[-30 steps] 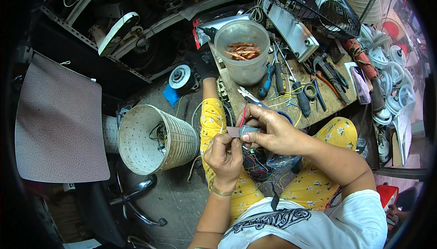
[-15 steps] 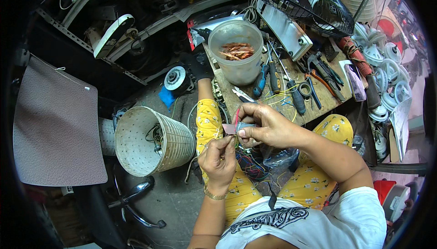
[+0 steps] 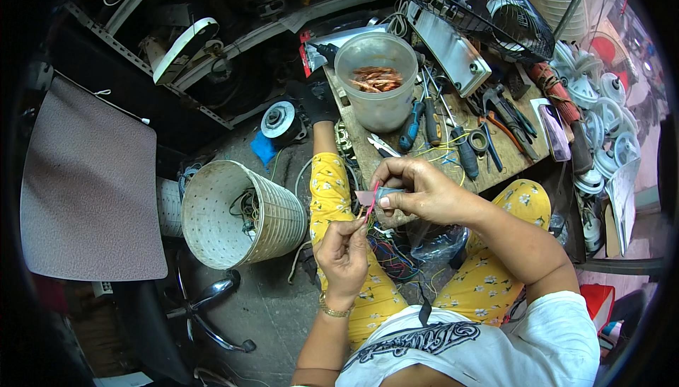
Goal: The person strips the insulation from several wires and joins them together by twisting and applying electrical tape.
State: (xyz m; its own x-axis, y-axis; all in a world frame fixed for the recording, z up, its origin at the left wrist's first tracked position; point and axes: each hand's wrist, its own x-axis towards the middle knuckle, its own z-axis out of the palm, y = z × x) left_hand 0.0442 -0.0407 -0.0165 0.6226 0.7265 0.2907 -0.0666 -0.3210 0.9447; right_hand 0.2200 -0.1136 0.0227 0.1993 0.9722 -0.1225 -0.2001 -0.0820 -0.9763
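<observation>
Grey cylindrical part pinched in right hand; left hand grip pinches pink wire.

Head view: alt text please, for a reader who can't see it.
Seated person's right hand holds a small grey component while the left hand pinches its red wire. Ahead, a wooden board carries screwdrivers and a plastic tub of copper scraps.

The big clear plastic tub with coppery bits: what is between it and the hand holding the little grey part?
In the head view, between the clear plastic tub and the right hand lie small pliers and yellow wires on the wooden board.
</observation>
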